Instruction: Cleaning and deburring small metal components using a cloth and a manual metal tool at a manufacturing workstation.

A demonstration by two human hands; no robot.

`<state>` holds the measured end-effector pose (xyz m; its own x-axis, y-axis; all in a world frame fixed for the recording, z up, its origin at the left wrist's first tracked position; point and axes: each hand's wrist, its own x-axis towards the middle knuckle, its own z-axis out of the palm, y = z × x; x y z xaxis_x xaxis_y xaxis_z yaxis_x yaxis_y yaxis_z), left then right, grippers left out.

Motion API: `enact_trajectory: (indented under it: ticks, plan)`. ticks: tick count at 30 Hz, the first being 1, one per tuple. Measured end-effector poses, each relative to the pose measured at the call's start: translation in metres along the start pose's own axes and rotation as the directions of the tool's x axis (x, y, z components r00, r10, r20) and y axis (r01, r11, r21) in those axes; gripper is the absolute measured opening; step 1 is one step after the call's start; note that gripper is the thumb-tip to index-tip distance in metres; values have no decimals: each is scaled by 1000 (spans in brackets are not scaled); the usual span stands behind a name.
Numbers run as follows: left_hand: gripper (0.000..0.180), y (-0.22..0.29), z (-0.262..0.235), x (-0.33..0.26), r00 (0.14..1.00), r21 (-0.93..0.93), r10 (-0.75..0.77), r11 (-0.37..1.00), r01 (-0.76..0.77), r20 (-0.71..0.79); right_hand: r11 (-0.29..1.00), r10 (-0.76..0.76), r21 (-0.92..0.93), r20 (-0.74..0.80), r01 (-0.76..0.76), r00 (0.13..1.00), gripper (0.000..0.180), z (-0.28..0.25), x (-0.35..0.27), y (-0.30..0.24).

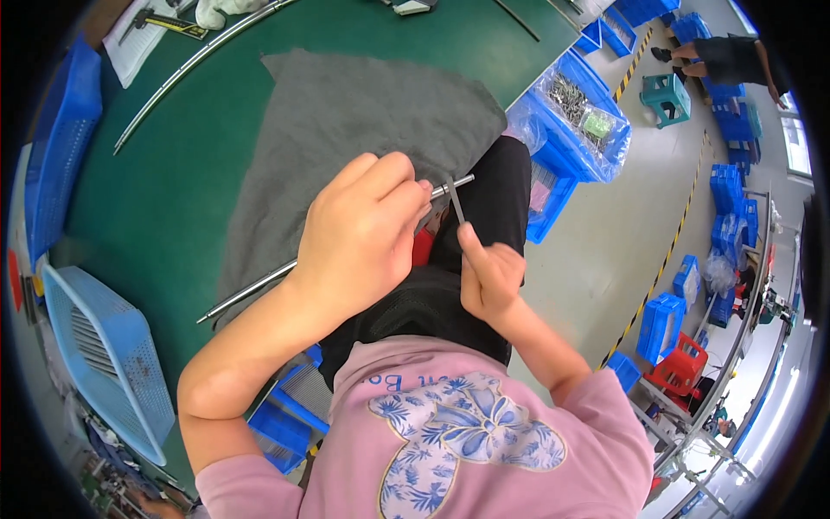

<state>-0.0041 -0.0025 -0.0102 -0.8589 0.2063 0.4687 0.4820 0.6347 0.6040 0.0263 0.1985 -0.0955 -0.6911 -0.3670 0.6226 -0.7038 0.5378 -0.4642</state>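
left hand is closed around a long metal rod, near its tip at the edge of the grey cloth on the green table. right hand pinches a thin flat file, its upper end touching the rod's tip, above the lap.

plastic bag: a clear plastic bag lies in a blue bin on the floor just off the bench's right edge; it holds grey metal parts.
green label: a small green label sits inside that bag, toward its right side.
paper sheet: a white sheet lies at the bench's far left corner.
screens: none in view.
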Motion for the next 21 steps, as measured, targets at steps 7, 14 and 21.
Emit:
enact_trajectory:
  ticks: [7,14,21]
  plan:
    - [15,0,0,-3,1000,3,17,1000,-17,-10,999,5,-49,90,-1,996,55,-21,52,-19]
    - [12,2,-2,-3,999,35,14,999,-15,39,999,20,-33,84,-18,996,55,-12,63,-19]
    - [12,3,-4,-6,996,31,6,999,-9,91,1000,15,-9,65,-14,998,53,-15,39,-21]
